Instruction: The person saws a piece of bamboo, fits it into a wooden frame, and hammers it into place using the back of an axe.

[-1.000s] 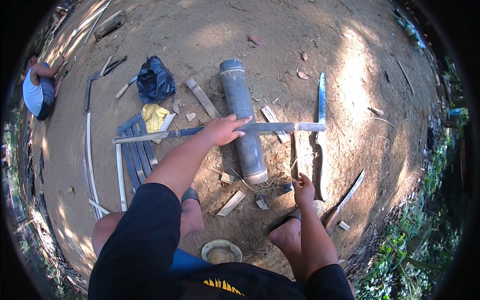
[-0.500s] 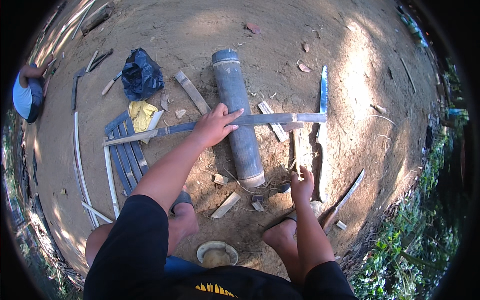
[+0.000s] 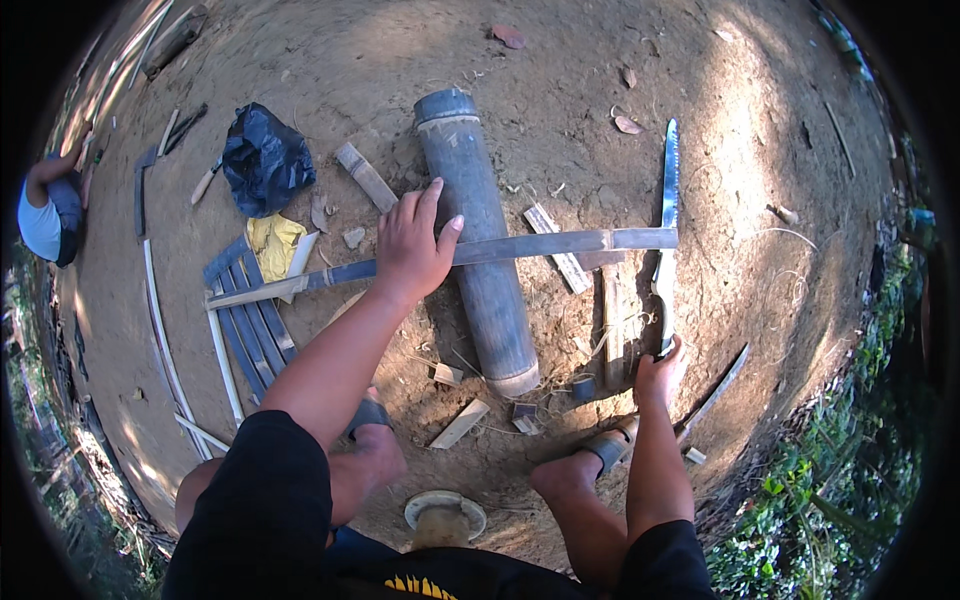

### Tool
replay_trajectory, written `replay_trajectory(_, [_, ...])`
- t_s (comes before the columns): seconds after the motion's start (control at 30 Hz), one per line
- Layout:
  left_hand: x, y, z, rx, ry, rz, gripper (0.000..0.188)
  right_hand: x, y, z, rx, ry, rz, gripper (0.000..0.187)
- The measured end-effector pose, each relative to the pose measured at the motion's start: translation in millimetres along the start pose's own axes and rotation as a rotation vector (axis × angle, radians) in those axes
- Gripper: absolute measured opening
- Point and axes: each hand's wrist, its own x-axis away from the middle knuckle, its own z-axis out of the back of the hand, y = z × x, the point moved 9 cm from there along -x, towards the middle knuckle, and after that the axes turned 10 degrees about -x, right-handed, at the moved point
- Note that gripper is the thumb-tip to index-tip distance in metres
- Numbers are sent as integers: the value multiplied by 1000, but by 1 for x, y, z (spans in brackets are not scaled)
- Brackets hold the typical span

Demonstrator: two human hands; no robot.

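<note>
One co-worker [image 3: 45, 215] is low to the ground at the far left, beyond several long pale strips [image 3: 160, 325] lying on bare earth. Next to these is a group of dark bamboo slats [image 3: 245, 335], already short separate pieces laid roughly side by side, with another piece across their upper ends. A crumpled yellow sheet [image 3: 275, 243] and a black plastic bag [image 3: 265, 160] sit just above them.

The long bamboo strip [image 3: 540, 245] starts over those slats and runs rightward across the bamboo tube [image 3: 485, 290], which lies on the ground and props it. The left hand [image 3: 412, 245] is over the strip just left of the tube, fingers extended and spread rather than wrapped round it; how hard it presses, if at all, I cannot tell.

Right of the tube, offcuts [image 3: 557, 250] and thin shavings litter the earth, so some cutting looks done. The strip itself is in one length, and no saw cut shows on it, so its division, if any, is not yet begun.

Its right end crosses above the handsaw [image 3: 670, 170] near where blade meets handle. The right hand [image 3: 662, 378] has its fingers closed round the handle's lower end, the saw lying low beside the scraps. Farther right a knife [image 3: 718, 390] rests on the ground, untouched.
</note>
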Motion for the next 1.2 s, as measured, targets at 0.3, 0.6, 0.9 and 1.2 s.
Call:
replay_trajectory(0.3, [19,-25,-28,-65,-547,83,45,-3,19,8,-221,-25,163,58])
replay_trajectory(0.6, [18,-25,-32,-60,-452,105,38,79,-44,43,-917,-178,-66,22])
replay_trajectory(0.9, [12,-12,-29,84,-332,272,70,195,-90,5,-626,-533,36,34])
replay_trajectory(1.2, [9,-7,-23,-34,-234,177,108,206,-116,-11,-500,-567,75,41])
